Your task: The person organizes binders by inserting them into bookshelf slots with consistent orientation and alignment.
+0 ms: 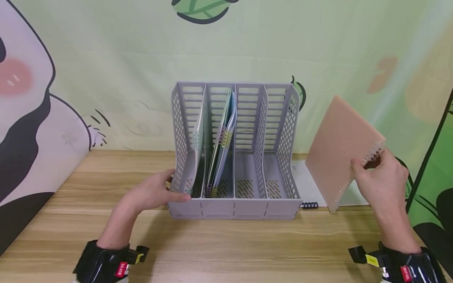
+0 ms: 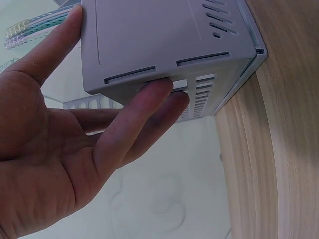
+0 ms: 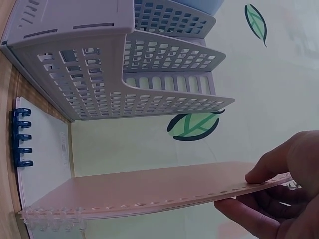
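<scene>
A light purple file rack (image 1: pixel 233 209) with several upright compartments stands on the table. My left hand (image 1: pixel 148 192) holds its front left corner, thumb over the front lip and fingers against the side wall (image 2: pixel 199 94). To the rack's right, my right hand (image 1: pixel 382 181) pinches a pink ring-bound notebook (image 1: pixel 343 145) by its spine edge, thumb on one face and fingers behind. The notebook is tilted, its lower corner near the tabletop. In the leftmost compartment leans a pale notebook (image 1: pixel 199 145). Several notebooks (image 1: pixel 223 145) stand in the second compartment from the left.
A white notebook (image 1: pixel 301 182) with dark blue rings (image 3: pixel 22 137) lies flat on the table, right of the rack and partly behind the pink one. The wooden table (image 1: pixel 247 247) runs back to a printed cloth backdrop (image 1: pixel 124 59).
</scene>
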A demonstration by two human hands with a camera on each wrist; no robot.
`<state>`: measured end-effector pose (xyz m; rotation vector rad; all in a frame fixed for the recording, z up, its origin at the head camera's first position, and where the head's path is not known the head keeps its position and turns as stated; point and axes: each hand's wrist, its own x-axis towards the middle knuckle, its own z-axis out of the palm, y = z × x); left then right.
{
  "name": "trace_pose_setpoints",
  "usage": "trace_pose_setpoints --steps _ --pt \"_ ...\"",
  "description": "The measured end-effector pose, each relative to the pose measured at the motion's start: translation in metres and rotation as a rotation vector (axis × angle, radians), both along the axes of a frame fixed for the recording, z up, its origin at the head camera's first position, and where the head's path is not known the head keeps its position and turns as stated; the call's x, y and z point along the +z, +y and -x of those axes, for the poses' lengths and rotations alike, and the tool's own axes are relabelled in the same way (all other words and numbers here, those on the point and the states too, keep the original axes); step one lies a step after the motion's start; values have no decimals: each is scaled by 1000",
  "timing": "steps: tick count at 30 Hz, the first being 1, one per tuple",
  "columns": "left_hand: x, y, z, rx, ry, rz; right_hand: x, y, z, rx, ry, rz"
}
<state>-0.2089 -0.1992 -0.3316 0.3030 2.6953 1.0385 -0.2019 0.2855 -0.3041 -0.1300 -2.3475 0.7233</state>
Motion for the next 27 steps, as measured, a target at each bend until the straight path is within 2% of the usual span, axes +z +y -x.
trace_pose_setpoints --steps 11,19,27 --pt "-1 0 0 -4 4 -7 4 -1 -3 -38 -29 -1" --pt "-2 -1 0 -5 8 -1 4 -1 -4 -36 -33 -15" --pt "-2 -1 1 -6 5 -10 8 -1 -7 -53 -71 12"
